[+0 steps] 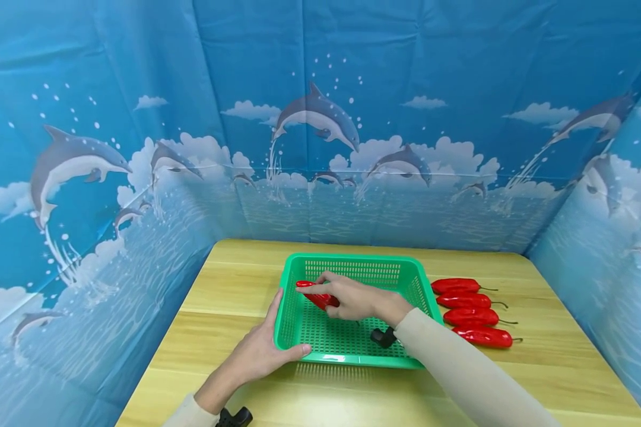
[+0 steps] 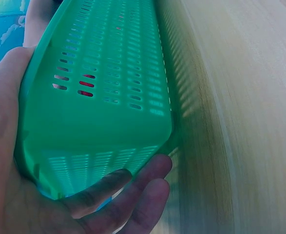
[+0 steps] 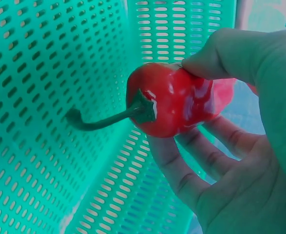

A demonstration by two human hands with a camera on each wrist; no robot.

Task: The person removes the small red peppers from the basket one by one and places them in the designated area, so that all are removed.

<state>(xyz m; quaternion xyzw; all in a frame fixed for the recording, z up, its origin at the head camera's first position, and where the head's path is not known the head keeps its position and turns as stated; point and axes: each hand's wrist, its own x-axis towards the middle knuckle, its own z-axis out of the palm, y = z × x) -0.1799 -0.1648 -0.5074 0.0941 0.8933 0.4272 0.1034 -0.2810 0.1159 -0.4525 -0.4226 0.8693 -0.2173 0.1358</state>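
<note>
A long red pepper is in my right hand, held over the inside of a green plastic basket. The right wrist view shows the thumb on one side of the pepper and fingers on the other. Its curved green stem points away from the palm. At the basket's near left corner, my left hand grips the rim and side. In the left wrist view its fingers bend around the outside of the perforated wall.
Several more red peppers lie in a column on the wooden table, just right of the basket, stems to the right. A blue curtain with dolphins encloses the back and sides. Small black devices are on both wrists.
</note>
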